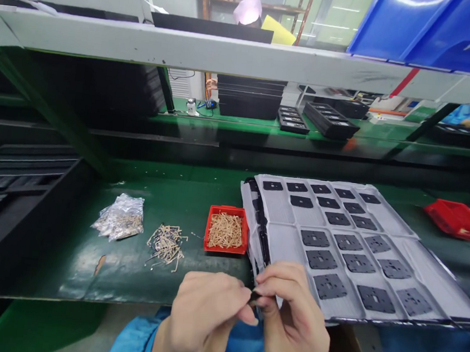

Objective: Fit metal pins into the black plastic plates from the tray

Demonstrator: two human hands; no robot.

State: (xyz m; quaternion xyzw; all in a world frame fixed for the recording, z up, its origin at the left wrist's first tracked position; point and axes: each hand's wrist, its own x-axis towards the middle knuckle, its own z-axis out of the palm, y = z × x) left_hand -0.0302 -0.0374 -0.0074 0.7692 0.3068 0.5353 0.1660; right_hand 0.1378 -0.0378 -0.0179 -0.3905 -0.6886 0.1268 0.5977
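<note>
Both my hands meet at the front edge of the green bench. My left hand (207,313) and my right hand (293,322) pinch a small dark part (254,296) between their fingertips; the fingers hide most of it. Beyond them stands a red bin (225,249) full of small brass-coloured pieces (225,230). Left of the bin lies a loose pile of metal pieces (168,244). Just right of my hands, a white compartment tray (276,207) carries several flat black plates (330,286).
Clear plastic bags (120,217) lie on the left of the bench, beside a large black crate (22,237). Another red bin (459,220) stands at the far right. A shelf beam (230,57) crosses above, with blue bins (435,32). A person in a pink cap (248,10) is behind it.
</note>
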